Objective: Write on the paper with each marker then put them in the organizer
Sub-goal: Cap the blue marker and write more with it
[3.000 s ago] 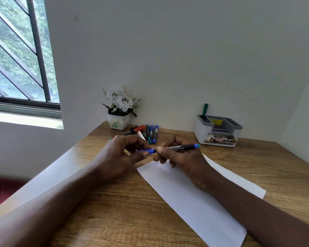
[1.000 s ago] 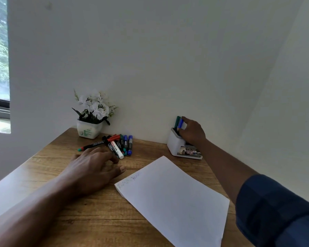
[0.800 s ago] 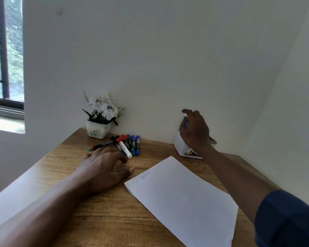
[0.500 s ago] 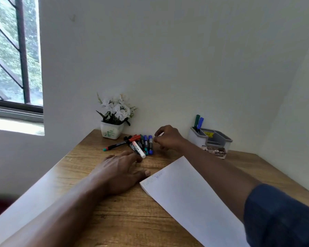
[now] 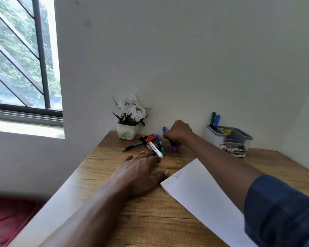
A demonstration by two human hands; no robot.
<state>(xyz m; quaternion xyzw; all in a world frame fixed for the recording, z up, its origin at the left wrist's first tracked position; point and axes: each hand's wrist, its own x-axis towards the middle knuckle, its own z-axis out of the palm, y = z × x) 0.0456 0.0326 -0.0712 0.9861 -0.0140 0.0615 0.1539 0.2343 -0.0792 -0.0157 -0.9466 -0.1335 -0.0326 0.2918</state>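
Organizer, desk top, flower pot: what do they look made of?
Organizer: probably moulded plastic, matte; pale walls, grey dividers in smooth rounded shapes. Desk top: wood-grain pattern, low sheen; laminate, veneer or solid wood, cannot tell. Flower pot: white, slightly glossy, green print; ceramic or plastic.

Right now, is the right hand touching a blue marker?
Touching. The head view shows the right hand wrapped around the blue marker, with its blue ends poking out above and below the fist.

Wood-grain table (image 5: 141, 220), matt paper (image 5: 203, 196)
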